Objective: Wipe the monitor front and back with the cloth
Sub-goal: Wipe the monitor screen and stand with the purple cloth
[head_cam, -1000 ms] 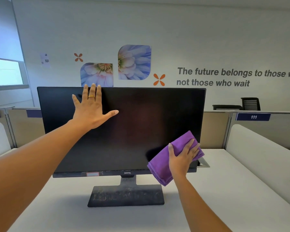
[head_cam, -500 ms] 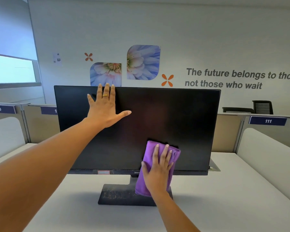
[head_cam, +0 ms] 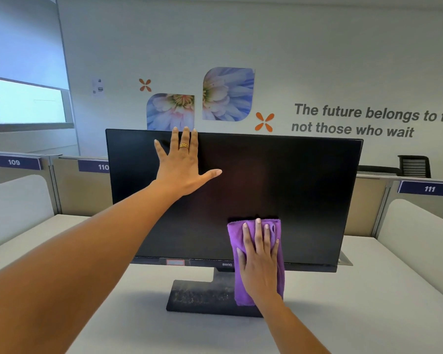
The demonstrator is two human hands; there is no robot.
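half the cloth (head_cam: 235, 237) hidden under right hand (head_cam: 260, 264), monitor (head_cam: 292, 187) back unseen

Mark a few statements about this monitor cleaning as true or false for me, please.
1. The right hand presses a purple cloth flat against the lower part of the monitor. True.
2. The left hand holds a spray bottle. False: it rests flat on the monitor near its top edge, holding nothing.
3. The monitor shows a bright picture. False: it is dark.
4. A ring sits on the left hand. True.
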